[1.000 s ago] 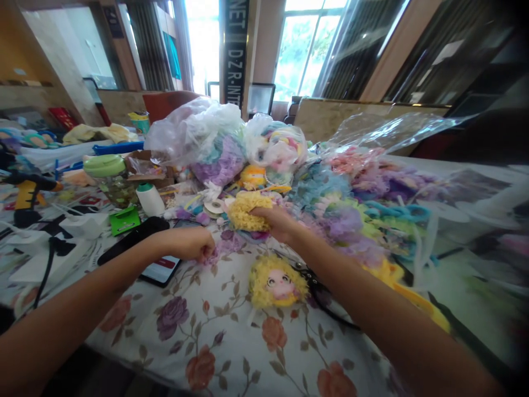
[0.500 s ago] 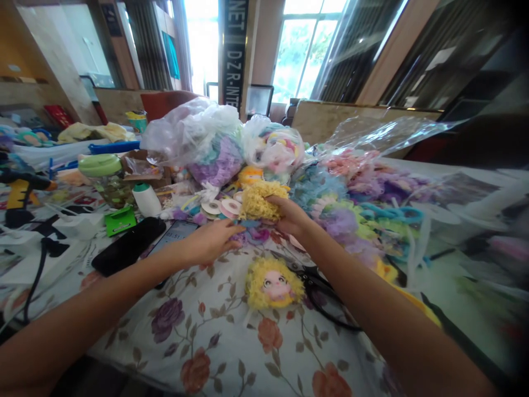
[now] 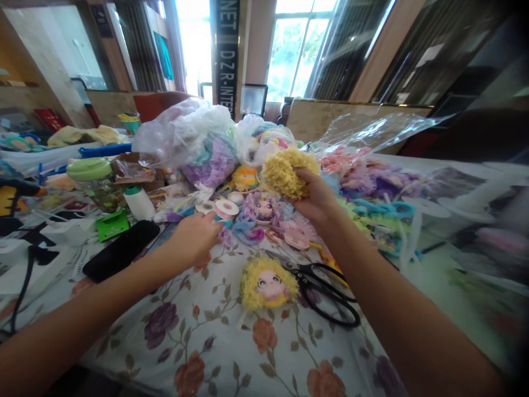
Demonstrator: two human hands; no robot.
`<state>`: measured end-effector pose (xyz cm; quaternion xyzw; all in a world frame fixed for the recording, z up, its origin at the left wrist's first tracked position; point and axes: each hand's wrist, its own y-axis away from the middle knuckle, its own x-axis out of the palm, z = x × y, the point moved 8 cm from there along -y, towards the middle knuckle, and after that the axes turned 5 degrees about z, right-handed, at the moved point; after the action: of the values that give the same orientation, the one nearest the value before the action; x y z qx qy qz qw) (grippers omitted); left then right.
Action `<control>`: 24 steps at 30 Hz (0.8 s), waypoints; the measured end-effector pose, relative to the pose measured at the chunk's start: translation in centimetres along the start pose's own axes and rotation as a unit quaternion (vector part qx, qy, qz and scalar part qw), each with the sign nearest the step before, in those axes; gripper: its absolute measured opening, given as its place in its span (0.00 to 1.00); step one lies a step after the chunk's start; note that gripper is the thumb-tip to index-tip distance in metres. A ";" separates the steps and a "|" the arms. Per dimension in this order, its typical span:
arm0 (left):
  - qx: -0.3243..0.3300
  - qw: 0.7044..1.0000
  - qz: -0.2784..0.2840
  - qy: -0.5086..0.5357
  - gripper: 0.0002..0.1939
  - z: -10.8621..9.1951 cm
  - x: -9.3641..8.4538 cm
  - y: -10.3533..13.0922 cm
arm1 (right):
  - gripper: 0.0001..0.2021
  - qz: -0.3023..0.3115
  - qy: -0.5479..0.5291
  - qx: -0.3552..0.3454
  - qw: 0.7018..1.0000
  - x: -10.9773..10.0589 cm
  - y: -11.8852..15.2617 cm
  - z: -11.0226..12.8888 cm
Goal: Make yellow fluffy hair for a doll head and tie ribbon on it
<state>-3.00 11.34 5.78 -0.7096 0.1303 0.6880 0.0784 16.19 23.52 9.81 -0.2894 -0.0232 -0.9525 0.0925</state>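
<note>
My right hand (image 3: 316, 193) grips a fluffy bundle of yellow yarn (image 3: 285, 173), raised above the clutter at the middle of the table. My left hand (image 3: 198, 236) is low over the cloth by the ribbon spools (image 3: 226, 208), its fingers partly stretched and apart, with nothing visible in them. A doll head with curly yellow hair (image 3: 270, 282) lies face up on the flowered cloth. Black-handled scissors (image 3: 328, 292) lie beside it, blades partly behind the hair. Farther back sits a doll head with purple and pink hair (image 3: 261, 207), between my two hands.
Plastic bags of coloured yarn (image 3: 185, 135) are heaped at the back. A black phone (image 3: 122, 249), a green card (image 3: 112, 225), a white thread cone (image 3: 139, 203) and a green-lidded jar (image 3: 91, 179) stand or lie left. Blue-handled scissors (image 3: 382, 208) lie right.
My right hand has lifted the yellow yarn up and to the right, uncovering the purple-haired doll head. My left hand has drawn back slightly to the left.
</note>
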 end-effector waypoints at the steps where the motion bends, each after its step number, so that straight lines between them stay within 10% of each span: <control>1: 0.003 0.999 -0.024 -0.036 0.11 -0.7 -0.5 -0.4 | 0.09 0.000 -0.006 0.008 1.000 0.0 0.2 -0.4; 8: 0.163 0.984 -0.064 -0.016 0.18 -5.3 1.5 -4.5 | 0.08 -0.005 -0.014 0.050 0.999 -0.9 1.1 -2.5; 14: 0.140 0.953 -0.064 0.260 0.01 -2.0 0.8 -9.1 | 0.09 0.010 -0.025 0.025 0.999 -2.3 1.4 -0.4; 24: 0.081 0.882 -0.087 0.456 0.15 1.1 -2.0 -11.2 | 0.10 0.015 -0.033 0.025 0.999 -3.0 0.8 0.3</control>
<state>-0.81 22.48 6.97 -0.9445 0.1445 0.2661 0.1273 18.95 23.27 8.37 -0.3184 -0.0454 -0.9401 0.1133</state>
